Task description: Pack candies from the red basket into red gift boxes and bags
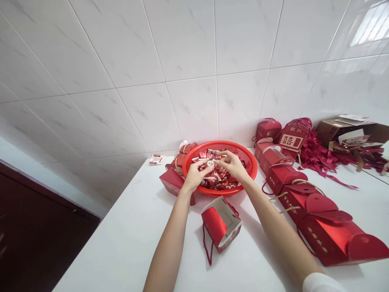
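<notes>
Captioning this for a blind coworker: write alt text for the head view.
The left hand and right hand handle wrapped sweets over a red basket. An open red gift box sits on a white counter, with more boxes to the right.

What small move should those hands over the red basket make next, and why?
Probably lower the wrapped sweet held between the left hand and right hand into the open red gift box, I'd guess. That box stands open just below, nearest the hands, beside the red plastic basket of sweets.
</notes>
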Demonstrator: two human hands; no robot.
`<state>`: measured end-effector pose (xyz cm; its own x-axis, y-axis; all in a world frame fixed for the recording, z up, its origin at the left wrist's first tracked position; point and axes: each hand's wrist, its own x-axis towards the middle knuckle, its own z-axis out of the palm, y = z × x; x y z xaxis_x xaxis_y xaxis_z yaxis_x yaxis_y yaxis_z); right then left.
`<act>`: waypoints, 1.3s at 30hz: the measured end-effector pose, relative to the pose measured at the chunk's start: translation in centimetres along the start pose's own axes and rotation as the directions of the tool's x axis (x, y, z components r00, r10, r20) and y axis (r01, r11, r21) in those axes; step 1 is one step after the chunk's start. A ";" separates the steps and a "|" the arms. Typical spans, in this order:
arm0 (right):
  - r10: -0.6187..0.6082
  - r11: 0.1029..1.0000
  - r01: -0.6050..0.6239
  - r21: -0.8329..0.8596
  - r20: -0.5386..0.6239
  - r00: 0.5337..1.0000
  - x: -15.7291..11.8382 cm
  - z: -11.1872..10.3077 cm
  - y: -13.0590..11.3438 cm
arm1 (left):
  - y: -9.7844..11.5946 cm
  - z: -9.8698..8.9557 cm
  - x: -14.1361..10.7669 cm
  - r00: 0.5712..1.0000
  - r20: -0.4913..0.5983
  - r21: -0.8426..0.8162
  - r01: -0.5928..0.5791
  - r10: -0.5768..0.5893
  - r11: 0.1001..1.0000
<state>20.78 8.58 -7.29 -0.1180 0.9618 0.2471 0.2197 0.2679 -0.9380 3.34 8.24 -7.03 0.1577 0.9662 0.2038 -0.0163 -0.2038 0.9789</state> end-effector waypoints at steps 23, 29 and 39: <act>0.398 0.731 0.114 -0.672 0.556 0.730 -0.3 0.3 0.1 | -0.1 0.2 0.1 0.989 -0.149 -0.136 0.005 -0.025 0.991; 0.192 0.871 0.040 -0.489 0.415 0.889 -0.3 -0.1 0.3 | 0.0 0.3 0.0 0.990 -0.139 -0.192 0.012 -0.040 0.981; 0.102 0.959 -0.084 -0.270 0.050 0.994 0.1 -0.4 1.8 | 0.4 0.4 -0.2 0.991 -0.121 -0.202 0.024 -0.049 0.979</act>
<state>21.50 9.19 -8.84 -0.1435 0.9800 0.1380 0.4823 0.1910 -0.8549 3.68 7.90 -6.70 0.0378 0.9870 0.1559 -0.2112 -0.1446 0.9667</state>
